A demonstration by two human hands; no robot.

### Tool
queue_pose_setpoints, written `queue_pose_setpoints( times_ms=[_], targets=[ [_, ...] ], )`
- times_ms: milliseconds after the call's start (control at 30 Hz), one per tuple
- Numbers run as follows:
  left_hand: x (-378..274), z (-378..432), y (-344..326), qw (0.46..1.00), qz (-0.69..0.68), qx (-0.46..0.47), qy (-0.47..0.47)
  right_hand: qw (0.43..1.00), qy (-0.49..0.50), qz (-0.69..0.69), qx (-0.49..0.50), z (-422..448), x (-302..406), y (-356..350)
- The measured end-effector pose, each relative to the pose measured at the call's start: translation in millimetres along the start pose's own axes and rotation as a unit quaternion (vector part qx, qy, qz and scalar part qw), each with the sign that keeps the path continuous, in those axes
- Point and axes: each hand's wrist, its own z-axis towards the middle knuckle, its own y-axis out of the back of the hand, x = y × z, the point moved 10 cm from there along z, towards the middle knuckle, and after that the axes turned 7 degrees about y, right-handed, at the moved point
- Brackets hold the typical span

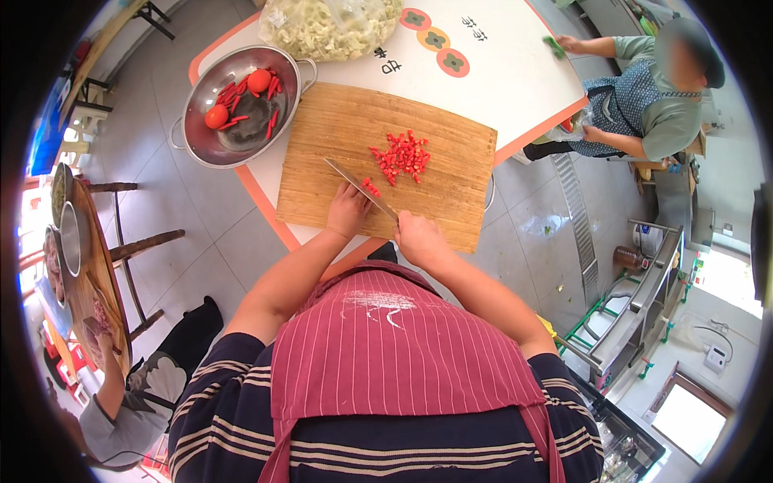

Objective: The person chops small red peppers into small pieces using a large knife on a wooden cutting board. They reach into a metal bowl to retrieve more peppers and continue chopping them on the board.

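My right hand point(421, 237) grips the handle of a kitchen knife point(362, 189), its blade slanting up and left across a wooden cutting board point(450, 133). Bent against the near side of the blade are the fingers of my left hand point(350, 208); whatever lies under them is hidden. A short row of cut red chili point(371, 187) sits along the blade's far side. Further up the board is a loose pile of chopped red chili point(401, 156). Whole red chilies point(227, 95) and two tomatoes point(259, 80) rest in a two-handled metal bowl point(199, 130) at the upper left.
The board lies on a white table point(513, 66) with an orange border. A plastic bag of cauliflower pieces point(332, 27) stands beyond it. One co-worker point(646, 102) stands at the table's right; another point(130, 392) cuts meat at a round wooden table point(96, 241) on the left.
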Motion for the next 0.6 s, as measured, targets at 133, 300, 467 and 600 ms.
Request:
queue_pose_setpoints(
  times_ms=[133, 300, 467, 600],
  targets=[
    [2.1, 2.5, -3.0, 0.999, -0.012, 0.034, 0.021, 0.998, -0.048, -0.011, 0.030, -1.7, -7.2, -9.9],
    [-1.7, 3.7, 0.2, 0.999, -0.015, 0.037, 0.012, 0.998, -0.054, 0.027, 0.031, 6.1, -11.5, -22.6],
    [-3.4, 3.1, -0.8, 0.999, -0.019, 0.029, -0.005, 0.995, -0.059, 0.056, 0.051, 39.1, -23.2, -35.8],
    [-2.5, 3.5, -2.1, 0.998, -0.041, 0.035, 0.007, 0.996, -0.018, 0.075, 0.042, 74.5, -25.0, -27.0]
  ],
)
